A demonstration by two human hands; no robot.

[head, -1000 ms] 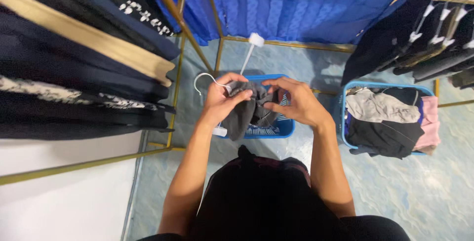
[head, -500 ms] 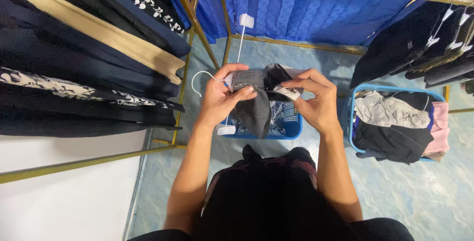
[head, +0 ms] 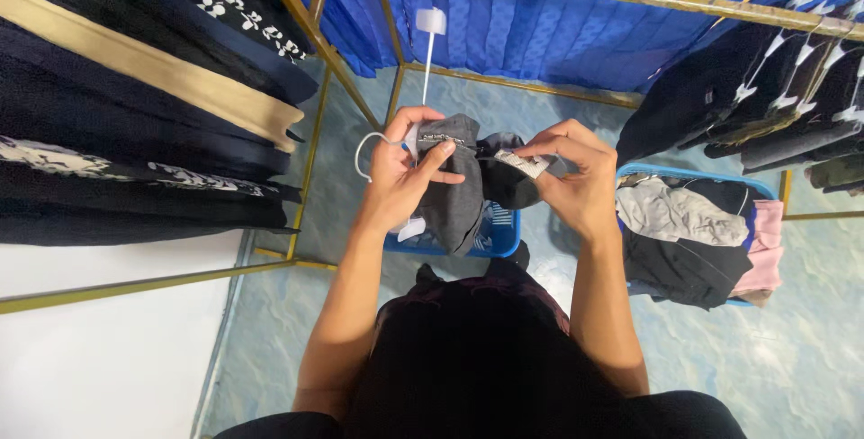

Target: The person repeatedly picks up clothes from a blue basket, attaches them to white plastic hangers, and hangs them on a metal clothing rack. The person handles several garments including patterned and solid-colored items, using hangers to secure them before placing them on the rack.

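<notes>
both hands, left hand (head: 400,174) and right hand (head: 576,178), pinch a grey garment (head: 459,192) with a white hanger (head: 364,147); keep the waistband taut and level.

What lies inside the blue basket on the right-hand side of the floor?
The blue basket holds a heap of clothes: a grey garment on top, a black garment beneath it and a pink garment along the right edge. Anything deeper in the heap is covered.
</notes>
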